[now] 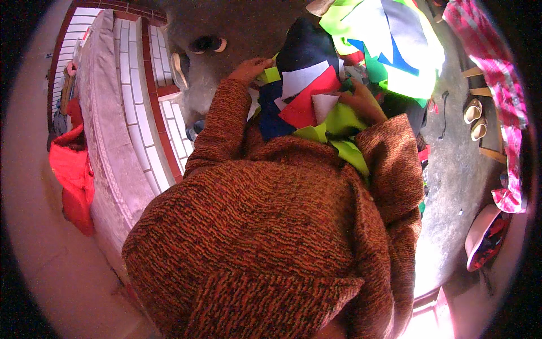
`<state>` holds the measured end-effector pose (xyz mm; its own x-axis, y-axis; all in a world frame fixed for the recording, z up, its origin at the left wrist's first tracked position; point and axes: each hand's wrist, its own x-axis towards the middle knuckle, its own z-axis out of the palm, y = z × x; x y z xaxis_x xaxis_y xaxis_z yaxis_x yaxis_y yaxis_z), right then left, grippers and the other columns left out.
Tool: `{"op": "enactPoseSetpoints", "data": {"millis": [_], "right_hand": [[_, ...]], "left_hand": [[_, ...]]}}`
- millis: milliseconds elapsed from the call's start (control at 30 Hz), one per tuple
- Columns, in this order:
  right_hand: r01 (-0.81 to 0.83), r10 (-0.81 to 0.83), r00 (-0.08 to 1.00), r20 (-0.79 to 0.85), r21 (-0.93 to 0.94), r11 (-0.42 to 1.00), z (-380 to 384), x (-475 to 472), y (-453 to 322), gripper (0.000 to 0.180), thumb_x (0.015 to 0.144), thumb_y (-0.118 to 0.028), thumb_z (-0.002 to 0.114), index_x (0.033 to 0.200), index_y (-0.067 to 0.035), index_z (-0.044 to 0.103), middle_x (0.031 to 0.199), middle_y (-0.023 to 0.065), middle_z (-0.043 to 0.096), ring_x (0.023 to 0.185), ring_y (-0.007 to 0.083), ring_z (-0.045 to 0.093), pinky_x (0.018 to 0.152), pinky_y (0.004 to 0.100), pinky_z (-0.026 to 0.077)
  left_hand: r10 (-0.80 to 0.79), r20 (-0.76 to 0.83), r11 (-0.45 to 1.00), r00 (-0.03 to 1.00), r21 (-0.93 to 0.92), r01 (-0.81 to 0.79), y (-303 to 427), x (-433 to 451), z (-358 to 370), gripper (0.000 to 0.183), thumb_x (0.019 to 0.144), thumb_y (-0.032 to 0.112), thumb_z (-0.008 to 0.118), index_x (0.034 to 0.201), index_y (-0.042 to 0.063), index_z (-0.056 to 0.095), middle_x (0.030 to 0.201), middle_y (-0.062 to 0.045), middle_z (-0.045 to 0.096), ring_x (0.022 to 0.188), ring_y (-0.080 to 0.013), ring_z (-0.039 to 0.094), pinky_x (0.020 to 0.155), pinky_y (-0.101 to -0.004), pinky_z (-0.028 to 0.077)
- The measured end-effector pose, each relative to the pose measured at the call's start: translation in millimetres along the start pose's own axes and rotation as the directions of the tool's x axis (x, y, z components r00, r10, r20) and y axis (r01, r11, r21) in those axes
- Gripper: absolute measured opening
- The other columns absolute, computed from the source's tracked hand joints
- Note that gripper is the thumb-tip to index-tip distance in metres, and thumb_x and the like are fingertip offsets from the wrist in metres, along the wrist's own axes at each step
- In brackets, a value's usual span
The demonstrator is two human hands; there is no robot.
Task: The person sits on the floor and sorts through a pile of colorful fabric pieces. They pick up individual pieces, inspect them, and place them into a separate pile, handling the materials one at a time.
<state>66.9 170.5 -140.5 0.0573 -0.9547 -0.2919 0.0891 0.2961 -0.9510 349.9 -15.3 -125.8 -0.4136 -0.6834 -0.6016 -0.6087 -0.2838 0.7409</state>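
A heap of fabric scraps lies before me against the brown knitted garment (262, 216) I wear. My left hand (250, 71) is at the heap's left edge, its fingers closed on a lime-green fabric piece (269, 75). My right hand (360, 101) is among the scraps on the right, blurred, beside a lime-green cloth (344, 119); scraps partly hide its fingers. Between the hands lie a red piece (311, 98), a white piece (301, 79) and a navy piece (271, 111). A black cloth (308, 46) rises behind them.
A brightly lit pile of coloured fabric (394, 42) stands at upper right. Tiled steps (137, 101) and a red cloth (74, 156) are on the left. Shoes (473, 112) and a basin (480, 241) stand on the right. Plaid cloth (495, 72) hangs along the right edge.
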Motion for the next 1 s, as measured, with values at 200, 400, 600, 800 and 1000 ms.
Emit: {"op": "enactPoseSetpoints", "data": {"millis": [200, 400, 600, 800, 1000], "right_hand": [[-0.024, 0.024, 1.0, -0.003, -0.012, 1.0, -3, 1, 8, 0.042, 0.075, -0.011, 0.061, 0.115, -0.002, 0.05, 0.098, 0.01, 0.061, 0.084, 0.0183, 0.057, 0.072, 0.0317, 0.047], [0.061, -0.061, 0.998, -0.003, -0.111, 0.992, -10, 8, 28, 0.047, 0.075, -0.015, 0.062, 0.117, -0.001, 0.049, 0.1, 0.0125, 0.061, 0.088, 0.0205, 0.057, 0.074, 0.034, 0.047], [0.036, -0.064, 0.996, -0.069, -0.353, 0.935, -8, 3, 12, 0.051, 0.074, -0.018, 0.064, 0.119, -0.001, 0.048, 0.102, 0.0156, 0.061, 0.091, 0.0237, 0.058, 0.077, 0.0351, 0.046], [0.05, -0.057, 0.998, -0.036, -0.178, 0.983, -3, -2, 4, 0.052, 0.073, -0.018, 0.065, 0.12, -0.002, 0.048, 0.104, 0.0148, 0.061, 0.092, 0.023, 0.058, 0.078, 0.0352, 0.046], [-0.019, 0.004, 0.998, -0.055, -0.272, 0.962, -5, 1, 9, 0.05, 0.074, -0.018, 0.065, 0.119, -0.002, 0.049, 0.104, 0.0131, 0.061, 0.09, 0.0218, 0.058, 0.076, 0.035, 0.047]], "left_hand": [[0.303, -0.161, 0.932, 0.939, -0.154, -0.328, 0, 0, 3, 0.034, 0.078, 0.016, 0.063, 0.111, 0.011, 0.059, 0.099, -0.009, 0.06, 0.092, -0.0191, 0.057, 0.075, -0.0286, 0.047], [0.436, -0.223, 0.759, 0.872, -0.429, -0.49, 56, -34, 13, 0.028, 0.079, 0.002, 0.057, 0.107, 0.006, 0.059, 0.093, -0.004, 0.061, 0.086, -0.0158, 0.059, 0.076, -0.0291, 0.047], [0.529, -0.191, 0.681, 0.827, -0.487, -0.548, 74, -43, 19, 0.028, 0.08, 0.001, 0.056, 0.108, 0.006, 0.057, 0.098, -0.007, 0.061, 0.088, -0.0166, 0.059, 0.078, -0.0297, 0.048], [0.506, -0.238, 0.719, 0.829, -0.414, -0.557, 76, -44, 20, 0.027, 0.081, 0.001, 0.056, 0.108, 0.004, 0.057, 0.099, -0.008, 0.061, 0.088, -0.0173, 0.059, 0.078, -0.0289, 0.048], [0.509, -0.244, 0.677, 0.825, -0.478, -0.559, 79, -50, 21, 0.028, 0.08, 0.0, 0.055, 0.108, 0.004, 0.056, 0.1, -0.008, 0.061, 0.091, -0.0173, 0.058, 0.082, -0.0281, 0.046]]}}
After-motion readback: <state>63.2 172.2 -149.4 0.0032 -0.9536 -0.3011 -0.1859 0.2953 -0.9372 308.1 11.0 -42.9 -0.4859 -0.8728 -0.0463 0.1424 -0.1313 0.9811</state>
